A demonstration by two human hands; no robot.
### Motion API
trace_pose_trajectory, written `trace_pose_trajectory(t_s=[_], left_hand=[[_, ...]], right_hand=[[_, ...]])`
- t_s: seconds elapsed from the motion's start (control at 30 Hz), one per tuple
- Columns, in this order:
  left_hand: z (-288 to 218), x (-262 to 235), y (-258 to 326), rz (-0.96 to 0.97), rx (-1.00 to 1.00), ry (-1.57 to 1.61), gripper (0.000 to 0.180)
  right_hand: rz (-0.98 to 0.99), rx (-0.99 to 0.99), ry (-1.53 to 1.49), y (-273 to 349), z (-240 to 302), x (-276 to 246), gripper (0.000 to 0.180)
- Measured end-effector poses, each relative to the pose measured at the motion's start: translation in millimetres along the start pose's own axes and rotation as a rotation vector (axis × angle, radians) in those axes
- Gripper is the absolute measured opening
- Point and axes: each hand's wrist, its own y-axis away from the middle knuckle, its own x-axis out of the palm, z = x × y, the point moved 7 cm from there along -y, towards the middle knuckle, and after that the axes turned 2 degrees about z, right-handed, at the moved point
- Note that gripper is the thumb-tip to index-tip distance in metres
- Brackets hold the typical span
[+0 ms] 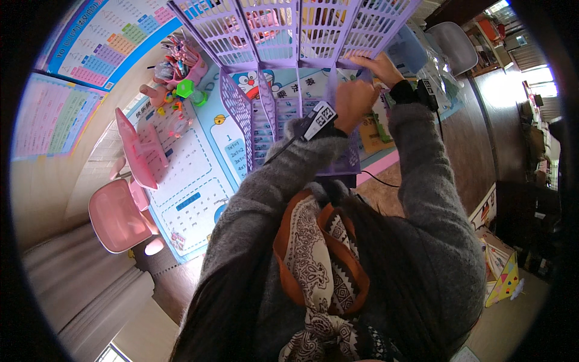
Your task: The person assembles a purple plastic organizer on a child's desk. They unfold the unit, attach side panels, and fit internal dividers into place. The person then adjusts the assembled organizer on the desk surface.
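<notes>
A purple plastic file rack point(298, 63) with slotted walls and several upright dividers stands on the desk in front of me. My right hand point(384, 67) is at the rack's right side, its fingers closed over the edge where the upper slotted part meets the lower part. Just below and to the left, my left hand point(354, 104) is closed in the rack's rightmost section, beside a divider. Its fingertips are turned away, so what they hold is hidden. Both wrists carry a small device with a printed pattern.
A printed blue mat point(208, 160) covers the desk. On the left stand a pink stand point(142, 151), small toys and a pink pen holder point(188, 69). A pink chair point(117, 217) is beside the desk. At right are a blue bin point(407, 51), a grey chair point(452, 47) and a black cable.
</notes>
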Motion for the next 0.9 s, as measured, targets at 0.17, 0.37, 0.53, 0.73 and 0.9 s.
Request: trace_pose_trajectory(t_s=[0.17, 0.37, 0.53, 0.73, 0.9], left_hand=[[26, -118, 30, -0.545, 0.039, 0.228, 0.014], [180, -219, 31, -0.62, -0.057, 0.859, 0.042], [226, -177, 41, -0.111, -0.344, 0.71, 0.027], [250, -149, 50, -0.038, -0.326, 0.819, 0.026], [261, -152, 60, -0.035, -0.406, 0.805, 0.027]], right_hand=[[-0.019, 0.114, -0.071, 8, -20, -1, 0.022], [-0.036, 0.062, -0.034, 16, -14, -7, 0.019], [-0.044, 0.076, -0.122, 12, -9, -5, 0.018], [-0.001, 0.136, -0.133, 13, -1, 1, 0.018], [-0.276, 0.146, -0.098, 23, 3, -18, 0.02]])
